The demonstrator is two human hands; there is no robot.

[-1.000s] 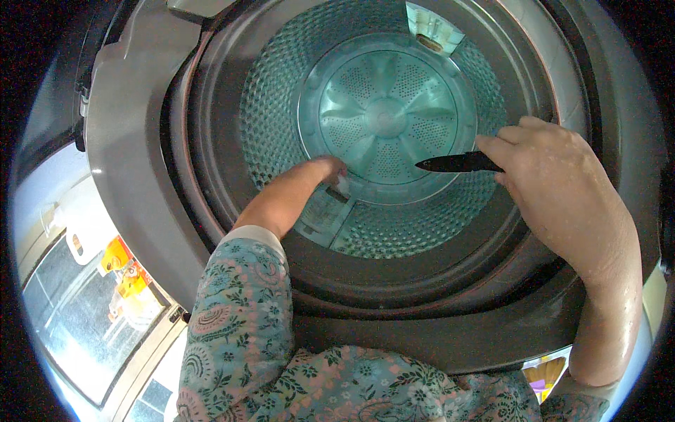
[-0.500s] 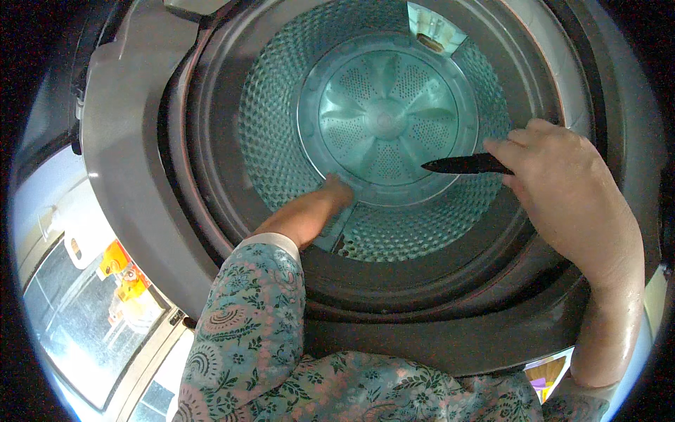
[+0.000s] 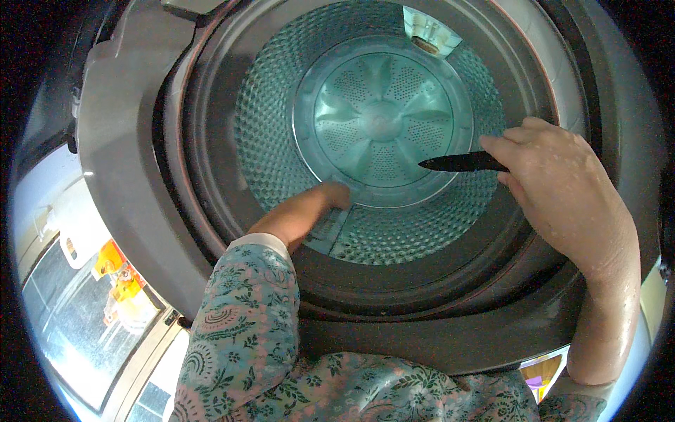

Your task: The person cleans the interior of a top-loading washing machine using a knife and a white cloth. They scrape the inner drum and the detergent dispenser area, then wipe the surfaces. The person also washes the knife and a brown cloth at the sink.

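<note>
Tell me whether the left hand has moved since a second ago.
Yes: against the round plate in the drum, the left hand has moved down the picture, farther from the plate's centre.

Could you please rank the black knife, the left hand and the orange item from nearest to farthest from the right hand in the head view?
1. Black knife: held in the right hand.
2. Left hand: across to the left, inside the drum.
3. Orange item: far left, outside the washing machine.
</note>
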